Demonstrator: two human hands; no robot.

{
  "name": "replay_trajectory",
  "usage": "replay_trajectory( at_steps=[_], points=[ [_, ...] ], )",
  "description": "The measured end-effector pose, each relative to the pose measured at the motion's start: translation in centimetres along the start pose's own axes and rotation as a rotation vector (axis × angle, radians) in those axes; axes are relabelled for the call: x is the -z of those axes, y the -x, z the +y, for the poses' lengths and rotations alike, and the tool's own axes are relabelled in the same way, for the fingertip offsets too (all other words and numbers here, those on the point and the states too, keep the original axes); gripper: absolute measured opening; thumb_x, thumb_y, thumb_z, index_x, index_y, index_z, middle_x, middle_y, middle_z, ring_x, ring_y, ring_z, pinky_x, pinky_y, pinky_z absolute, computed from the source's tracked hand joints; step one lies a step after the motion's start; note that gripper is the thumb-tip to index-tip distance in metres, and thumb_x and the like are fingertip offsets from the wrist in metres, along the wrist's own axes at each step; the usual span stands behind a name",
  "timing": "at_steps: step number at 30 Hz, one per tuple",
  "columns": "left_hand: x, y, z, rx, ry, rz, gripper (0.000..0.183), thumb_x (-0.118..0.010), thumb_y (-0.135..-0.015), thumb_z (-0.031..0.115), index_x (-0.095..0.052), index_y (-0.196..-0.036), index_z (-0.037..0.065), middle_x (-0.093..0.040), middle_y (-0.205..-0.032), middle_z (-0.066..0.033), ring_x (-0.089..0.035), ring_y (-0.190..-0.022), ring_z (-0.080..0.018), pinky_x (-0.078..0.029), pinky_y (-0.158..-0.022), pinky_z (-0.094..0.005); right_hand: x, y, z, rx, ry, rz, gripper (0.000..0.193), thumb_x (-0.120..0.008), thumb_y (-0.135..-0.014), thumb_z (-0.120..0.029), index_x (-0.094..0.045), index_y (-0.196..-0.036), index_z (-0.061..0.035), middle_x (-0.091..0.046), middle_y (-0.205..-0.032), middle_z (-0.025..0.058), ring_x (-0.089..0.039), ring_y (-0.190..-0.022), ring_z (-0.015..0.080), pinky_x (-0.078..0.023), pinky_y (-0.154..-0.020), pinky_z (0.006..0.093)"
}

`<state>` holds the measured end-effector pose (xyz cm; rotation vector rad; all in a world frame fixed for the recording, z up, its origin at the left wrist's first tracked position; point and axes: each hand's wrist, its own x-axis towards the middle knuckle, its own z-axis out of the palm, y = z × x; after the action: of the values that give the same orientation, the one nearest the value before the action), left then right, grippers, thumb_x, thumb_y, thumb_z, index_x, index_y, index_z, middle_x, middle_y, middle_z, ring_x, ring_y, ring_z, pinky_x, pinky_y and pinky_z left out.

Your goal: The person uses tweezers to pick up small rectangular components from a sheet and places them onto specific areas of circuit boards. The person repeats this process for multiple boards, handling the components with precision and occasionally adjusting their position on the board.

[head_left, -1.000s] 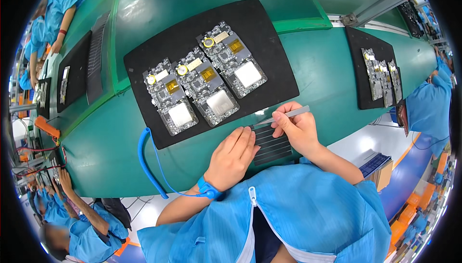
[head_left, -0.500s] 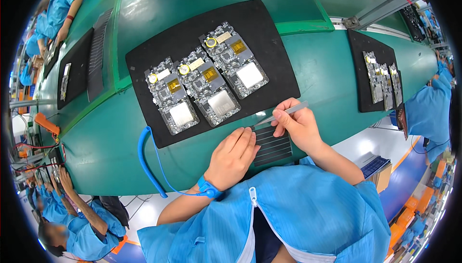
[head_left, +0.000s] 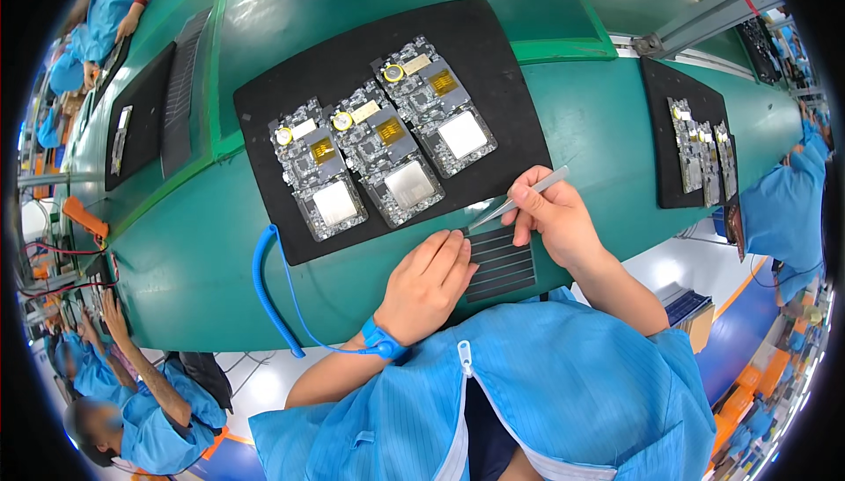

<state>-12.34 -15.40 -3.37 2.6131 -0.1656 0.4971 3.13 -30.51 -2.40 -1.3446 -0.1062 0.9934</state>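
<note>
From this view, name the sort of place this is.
Likely an electronics assembly floor: the right hand holds tweezers, circuit boards lie on a black mat, and co-workers wear blue tops.

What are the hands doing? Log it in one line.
left hand: at striped black sheet | right hand: holding tweezers, tips near left hand | black mat: bears circuit boards

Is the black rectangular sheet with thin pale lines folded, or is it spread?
Spread: the black sheet looks flat, its visible pale lines running straight; the left hand hides part.
</note>
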Motion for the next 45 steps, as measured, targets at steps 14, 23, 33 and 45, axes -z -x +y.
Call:
replay_trajectory(
  at_steps=[14,23,33,45],
  points=[
    [0.0,0.0,0.0,0.001,-0.012,0.009,0.030,-0.073,-0.069,0.009,-0.064,-0.095,-0.002,-0.062,-0.102,-0.0123,-0.059,-0.099,-0.0248,-0.051,-0.079,-0.0322,-0.6,0.2,0.1,0.031,0.094,-0.001,0.019,-0.055,-0.094,-0.021,-0.049,-0.092,-0.0028,-0.061,-0.074,0.0089,-0.057,-0.047,0.0108,-0.045,-0.045,0.0199],
    [0.0,0.1,0.0,0.008,-0.011,0.007,0.030,-0.073,-0.069,0.009,-0.065,-0.095,-0.002,-0.062,-0.102,-0.0120,-0.058,-0.100,-0.0248,-0.051,-0.080,-0.0322,-0.5,0.4,0.3,0.058,0.150,0.011,0.019,-0.055,-0.094,-0.021,-0.049,-0.092,-0.0029,-0.061,-0.073,0.0090,-0.058,-0.048,0.0106,-0.044,-0.044,0.0197],
    [0.0,0.1,0.0,0.004,-0.007,0.012,0.030,-0.073,-0.069,0.009,-0.064,-0.095,-0.003,-0.062,-0.102,-0.0127,-0.058,-0.099,-0.0249,-0.051,-0.080,-0.0324,-1.1,0.7,0.4,0.084,0.210,0.028,0.020,-0.053,-0.095,-0.022,-0.048,-0.095,-0.0024,-0.062,-0.074,0.0088,-0.057,-0.050,0.0093,-0.042,-0.047,0.0193],
    [0.7,-3.2,-0.6,0.062,-0.055,0.120,0.027,-0.071,-0.071,0.010,-0.064,-0.094,0.000,-0.060,-0.097,-0.0108,-0.058,-0.093,-0.0255,-0.051,-0.076,-0.0336,0.1,-4.2,-3.7,0.398,0.013,-0.014,0.019,-0.054,-0.094,-0.023,-0.049,-0.096,-0.0050,-0.061,-0.074,0.0086,-0.054,-0.050,0.0098,-0.044,-0.048,0.0207]
  ],
)
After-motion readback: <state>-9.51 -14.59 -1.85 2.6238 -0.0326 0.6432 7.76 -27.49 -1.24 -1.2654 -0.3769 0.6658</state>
